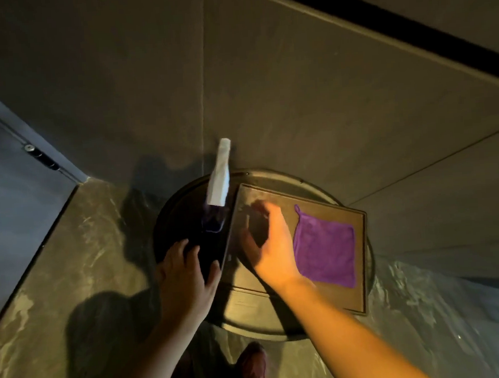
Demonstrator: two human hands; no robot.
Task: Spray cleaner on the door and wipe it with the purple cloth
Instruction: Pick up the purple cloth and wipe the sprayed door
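Note:
A purple cloth (pixel 325 250) lies flat on a brown rectangular board (pixel 362 257), which rests on a round dark stand (pixel 173 212). The spray bottle (pixel 219 179), white above and dark purple at its base, stands on the stand just left of the board. My right hand (pixel 271 246) hovers over the board's left part, fingers spread, between the bottle and the cloth, holding nothing. My left hand (pixel 186 270) is at the board's left edge, over the dark stand top, fingers apart and empty. A grey-blue door (pixel 9 188) with a hinge (pixel 40 156) is at the far left.
Dark panelled wall (pixel 294 82) rises right behind the stand. The floor is covered with shiny plastic sheeting (pixel 70 260). My shoe (pixel 253 365) shows below the stand. Hard shadows of my arms fall on the floor at the lower left.

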